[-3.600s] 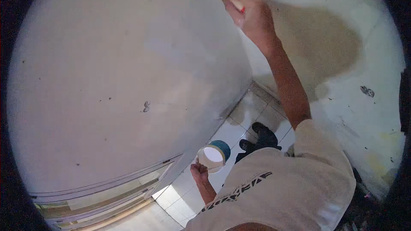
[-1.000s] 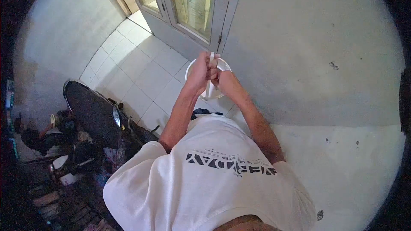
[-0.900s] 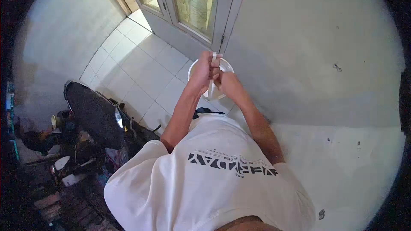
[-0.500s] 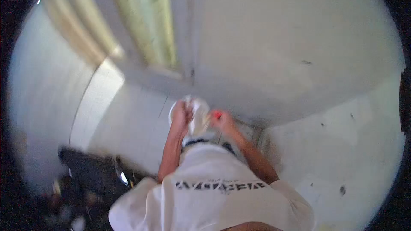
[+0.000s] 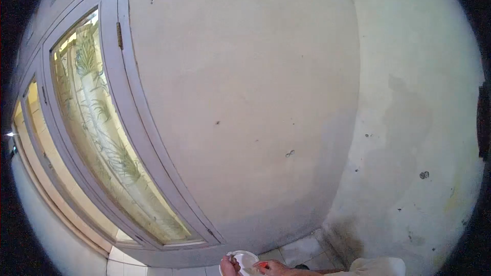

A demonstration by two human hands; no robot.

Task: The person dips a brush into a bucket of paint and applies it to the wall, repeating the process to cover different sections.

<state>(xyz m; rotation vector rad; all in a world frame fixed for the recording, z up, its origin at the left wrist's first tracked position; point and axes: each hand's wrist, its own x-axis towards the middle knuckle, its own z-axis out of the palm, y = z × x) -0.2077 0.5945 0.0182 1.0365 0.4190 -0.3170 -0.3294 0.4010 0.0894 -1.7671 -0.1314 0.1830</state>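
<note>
At the bottom edge of the head view is a round white dish-like container (image 5: 247, 262), partly cut off. My left hand (image 5: 231, 266) is closed at its left side; what the fingers hold is hidden. My right hand (image 5: 275, 268) is at its right side, closed on a small red object (image 5: 263, 265) whose kind I cannot make out. The red end points toward the container.
A pale plastered wall (image 5: 245, 102) fills the middle and meets a stained side wall (image 5: 409, 138) on the right. To the left stands a framed door (image 5: 120, 71) with patterned glass. Floor tiles (image 5: 302, 250) run along the wall's foot.
My view has tilted up, so both hands and the container now sit at the bottom edge. Each hand stays closed beside the container, the red object still in the right one.
</note>
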